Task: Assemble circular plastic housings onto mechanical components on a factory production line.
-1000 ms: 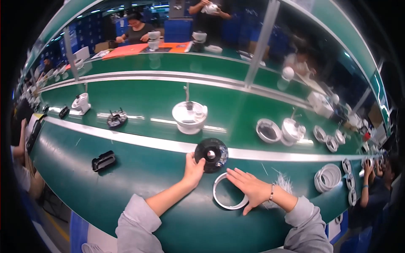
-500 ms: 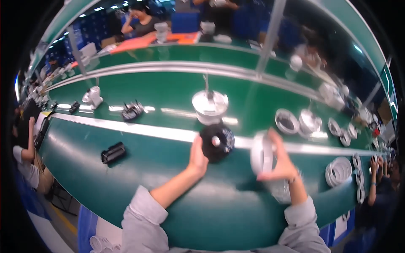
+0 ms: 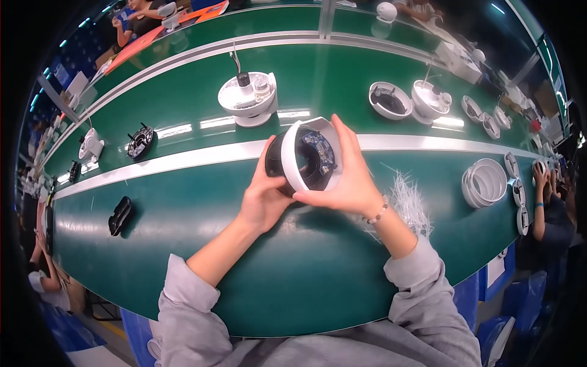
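At the centre of the frame, a person in grey sleeves holds a round black camera body (image 3: 292,160) fitted inside a white plastic ring (image 3: 292,153), lifted above the long green conveyor belt (image 3: 306,269). The left hand (image 3: 264,197) cups the black body from below and behind, fingers curled around its dark side. The right hand (image 3: 343,180) (a beaded bracelet at its wrist) wraps the ring's right edge, thumb pressed on the lower rim and fingers reaching over the top, so both hands are closed on the assembly. The open face is tilted toward the camera, showing a dark circuit board inside.

Just above the hands, in the upper middle of the frame, a white dome-shaped housing with a cable (image 3: 247,98) stands on the belt beyond a pale stripe (image 3: 183,160) that runs across it. To the upper right sit a shallow white round shell (image 3: 390,100) and a second white housing (image 3: 430,99), side by side. At the right edge a stack of white rings (image 3: 486,182) lies on the belt, and a tuft of thin white ties (image 3: 408,199) rests just right of the right forearm. In the left half, a small black block (image 3: 120,215) lies alone, and a black toothed disc (image 3: 140,141) sits near the stripe. Another person's arm (image 3: 540,196) shows at the far right.
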